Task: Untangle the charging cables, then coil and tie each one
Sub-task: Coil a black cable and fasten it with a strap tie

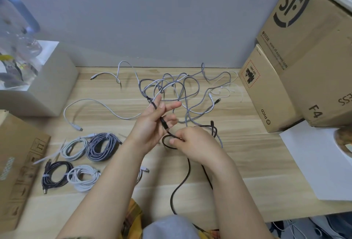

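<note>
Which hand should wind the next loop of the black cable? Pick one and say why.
Right. The right hand pinches the black cable where its slack begins; the left hand holds the plug end upright.

Desk: pale wood grain, matt. Black cable: smooth, slightly glossy. Tangled grey cables at back edge: braided cloth sheath. Boxes at right edge: matt brown cardboard. White sheet: paper.
</note>
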